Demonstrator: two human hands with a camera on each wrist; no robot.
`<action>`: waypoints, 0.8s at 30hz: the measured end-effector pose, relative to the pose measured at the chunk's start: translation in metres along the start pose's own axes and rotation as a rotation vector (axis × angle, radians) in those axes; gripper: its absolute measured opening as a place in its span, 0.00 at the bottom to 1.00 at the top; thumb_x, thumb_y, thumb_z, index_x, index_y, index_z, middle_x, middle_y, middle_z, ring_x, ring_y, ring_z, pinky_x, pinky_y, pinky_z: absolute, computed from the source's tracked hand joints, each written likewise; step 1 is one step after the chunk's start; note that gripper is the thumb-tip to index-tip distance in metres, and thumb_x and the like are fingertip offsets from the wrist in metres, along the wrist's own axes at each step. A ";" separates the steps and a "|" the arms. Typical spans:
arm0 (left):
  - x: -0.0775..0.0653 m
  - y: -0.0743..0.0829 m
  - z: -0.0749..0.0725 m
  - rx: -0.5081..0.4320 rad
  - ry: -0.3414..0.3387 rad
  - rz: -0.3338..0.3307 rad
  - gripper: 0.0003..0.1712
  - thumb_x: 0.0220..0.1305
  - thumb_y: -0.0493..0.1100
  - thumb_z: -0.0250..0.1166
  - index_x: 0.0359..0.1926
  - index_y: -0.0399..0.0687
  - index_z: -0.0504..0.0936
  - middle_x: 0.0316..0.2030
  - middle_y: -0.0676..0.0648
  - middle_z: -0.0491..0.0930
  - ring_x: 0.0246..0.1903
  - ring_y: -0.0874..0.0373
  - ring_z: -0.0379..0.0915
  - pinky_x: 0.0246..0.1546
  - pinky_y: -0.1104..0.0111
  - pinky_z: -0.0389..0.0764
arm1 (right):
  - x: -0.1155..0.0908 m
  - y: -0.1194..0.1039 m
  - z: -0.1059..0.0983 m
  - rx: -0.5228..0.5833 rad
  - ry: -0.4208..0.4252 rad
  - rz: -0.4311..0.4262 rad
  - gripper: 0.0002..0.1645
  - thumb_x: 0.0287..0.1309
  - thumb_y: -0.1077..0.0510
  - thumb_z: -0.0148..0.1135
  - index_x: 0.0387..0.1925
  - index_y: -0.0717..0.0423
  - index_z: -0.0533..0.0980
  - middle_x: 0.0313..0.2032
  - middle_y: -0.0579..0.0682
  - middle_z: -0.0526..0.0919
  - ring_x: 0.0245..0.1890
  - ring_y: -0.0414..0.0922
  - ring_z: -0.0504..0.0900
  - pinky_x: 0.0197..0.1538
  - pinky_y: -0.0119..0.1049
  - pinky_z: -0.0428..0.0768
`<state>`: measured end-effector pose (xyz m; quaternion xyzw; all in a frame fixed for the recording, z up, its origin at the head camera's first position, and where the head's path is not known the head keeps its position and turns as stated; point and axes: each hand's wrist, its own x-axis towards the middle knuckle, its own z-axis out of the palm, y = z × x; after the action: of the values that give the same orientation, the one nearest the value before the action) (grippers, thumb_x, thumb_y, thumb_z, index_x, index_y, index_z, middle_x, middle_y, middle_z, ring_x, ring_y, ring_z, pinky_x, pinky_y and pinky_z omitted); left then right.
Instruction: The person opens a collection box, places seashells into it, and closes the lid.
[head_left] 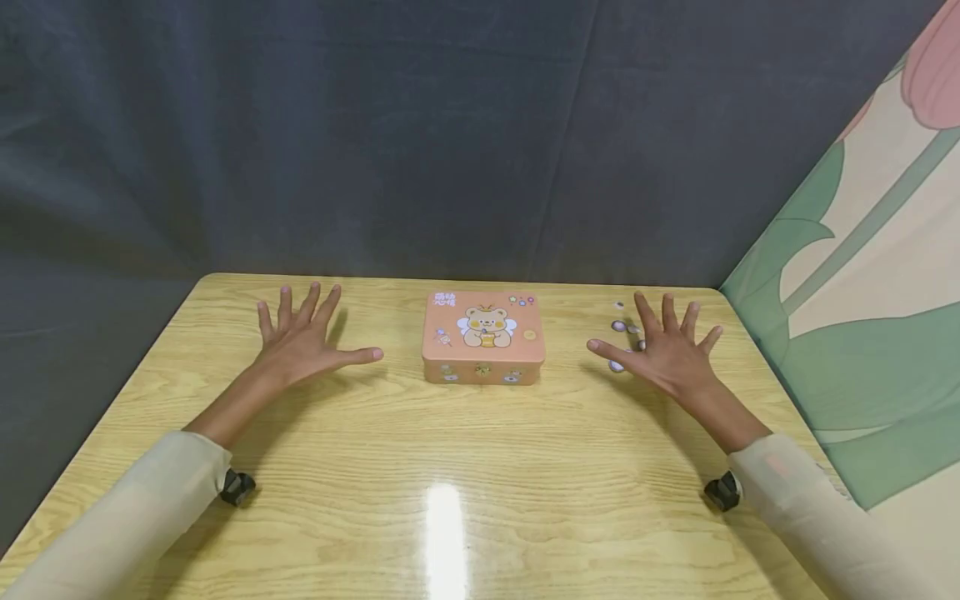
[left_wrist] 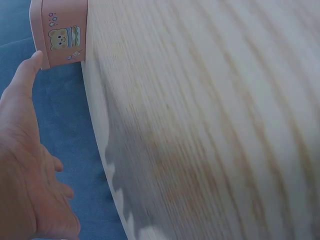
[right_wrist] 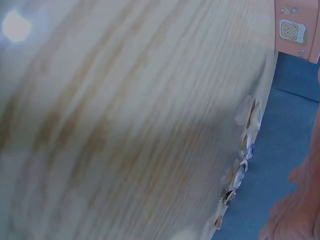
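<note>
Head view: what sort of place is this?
Probably a small indoor tabletop workspace, perhaps screened off: a wood-grain table stands in front of a dark cloth, with a flower-patterned backdrop along its right side.

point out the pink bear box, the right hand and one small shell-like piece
Pink bear box [head_left: 487,327]: head view, on the bear picture on its lid.
Right hand [head_left: 672,353]: head view, on the back of the hand.
Small shell-like piece [head_left: 618,326]: head view, on its upper surface.
</note>
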<state>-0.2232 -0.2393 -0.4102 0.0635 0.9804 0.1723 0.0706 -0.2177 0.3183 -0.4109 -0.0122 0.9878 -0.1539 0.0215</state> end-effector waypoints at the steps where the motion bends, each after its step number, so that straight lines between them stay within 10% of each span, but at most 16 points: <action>1: 0.000 0.000 0.000 0.000 0.002 0.000 0.83 0.58 0.94 0.61 0.94 0.56 0.33 0.92 0.34 0.25 0.86 0.24 0.05 0.77 0.22 0.06 | 0.000 0.000 0.000 0.001 0.000 0.000 0.78 0.63 0.09 0.57 0.94 0.45 0.36 0.89 0.75 0.29 0.83 0.83 0.17 0.71 0.99 0.24; 24: -0.004 0.010 0.000 -0.079 0.093 0.117 0.72 0.66 0.81 0.69 0.93 0.46 0.49 0.91 0.32 0.46 0.90 0.23 0.31 0.88 0.26 0.26 | -0.014 -0.028 0.002 0.181 -0.005 -0.059 0.65 0.75 0.16 0.53 0.93 0.51 0.51 0.85 0.75 0.60 0.81 0.78 0.66 0.78 0.83 0.67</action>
<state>-0.2187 -0.2308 -0.4066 0.1097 0.9697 0.2174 0.0170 -0.2030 0.2910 -0.4040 -0.0395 0.9690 -0.2430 0.0204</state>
